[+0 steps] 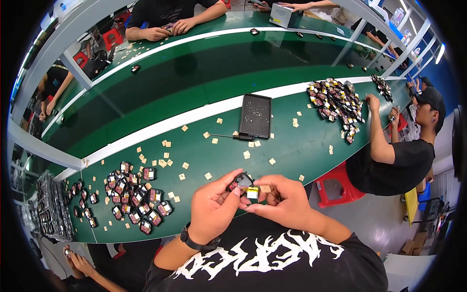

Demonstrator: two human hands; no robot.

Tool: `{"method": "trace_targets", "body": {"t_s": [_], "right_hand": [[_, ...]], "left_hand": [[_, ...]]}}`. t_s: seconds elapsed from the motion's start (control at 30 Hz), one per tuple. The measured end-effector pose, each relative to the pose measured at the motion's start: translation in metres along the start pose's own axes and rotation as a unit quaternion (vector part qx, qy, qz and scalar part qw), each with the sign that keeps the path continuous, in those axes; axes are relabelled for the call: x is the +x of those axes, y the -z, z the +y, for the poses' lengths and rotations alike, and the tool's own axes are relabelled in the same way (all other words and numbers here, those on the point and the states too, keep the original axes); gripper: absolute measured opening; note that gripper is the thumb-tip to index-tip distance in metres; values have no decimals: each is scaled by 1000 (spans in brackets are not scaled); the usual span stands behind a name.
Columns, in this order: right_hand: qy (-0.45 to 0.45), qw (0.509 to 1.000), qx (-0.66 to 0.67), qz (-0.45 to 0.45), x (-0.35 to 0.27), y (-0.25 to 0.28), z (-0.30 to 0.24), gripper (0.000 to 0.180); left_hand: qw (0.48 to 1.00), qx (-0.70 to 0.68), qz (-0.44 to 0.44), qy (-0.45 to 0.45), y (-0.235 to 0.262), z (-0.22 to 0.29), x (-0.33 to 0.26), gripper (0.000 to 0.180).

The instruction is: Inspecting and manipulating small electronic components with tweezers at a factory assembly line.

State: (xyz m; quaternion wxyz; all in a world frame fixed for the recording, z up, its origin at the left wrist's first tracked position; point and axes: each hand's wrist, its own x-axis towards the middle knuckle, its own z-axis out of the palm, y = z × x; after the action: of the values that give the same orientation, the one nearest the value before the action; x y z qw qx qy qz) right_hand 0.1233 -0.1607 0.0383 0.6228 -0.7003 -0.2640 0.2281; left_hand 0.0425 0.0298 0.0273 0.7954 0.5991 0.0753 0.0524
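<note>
Just above my lap, my left hand (pixel 215 203) is closed round a small black device housing (pixel 242 181), its thumb pressed on the reddish circuit board inside. A white block with yellow tape (pixel 253 192) sits at the housing's right side. My right hand (pixel 284 199) is closed beside this block, with a small tan square (pixel 265 189) at its fingertips. Part of its grip is hidden behind the fingers. To the left lies a loose heap of similar black housings (pixel 131 192) with reddish boards.
Many tan squares (pixel 208 175) are scattered over the green table (pixel 224 155). A black tray (pixel 255 117) and a thin screwdriver (pixel 238 136) lie ahead. Another heap of housings (pixel 335 100) is at the right, near a seated co-worker (pixel 399 151). Stacked trays (pixel 53 207) stand far left.
</note>
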Motion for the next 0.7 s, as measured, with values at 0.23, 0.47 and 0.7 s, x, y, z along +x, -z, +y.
{"method": "trace_targets", "body": {"t_s": [0.23, 0.47, 0.7], "right_hand": [[246, 943, -222, 42, 10, -2, 3, 26], [-18, 999, -20, 27, 6, -1, -10, 13], [-21, 999, -38, 32, 4, 0, -1, 12]], "left_hand": [[997, 72, 13, -34, -2, 4, -1, 39], [995, 95, 28, -24, -6, 0, -3, 38], [991, 127, 25, -39, -10, -2, -1, 33]]}}
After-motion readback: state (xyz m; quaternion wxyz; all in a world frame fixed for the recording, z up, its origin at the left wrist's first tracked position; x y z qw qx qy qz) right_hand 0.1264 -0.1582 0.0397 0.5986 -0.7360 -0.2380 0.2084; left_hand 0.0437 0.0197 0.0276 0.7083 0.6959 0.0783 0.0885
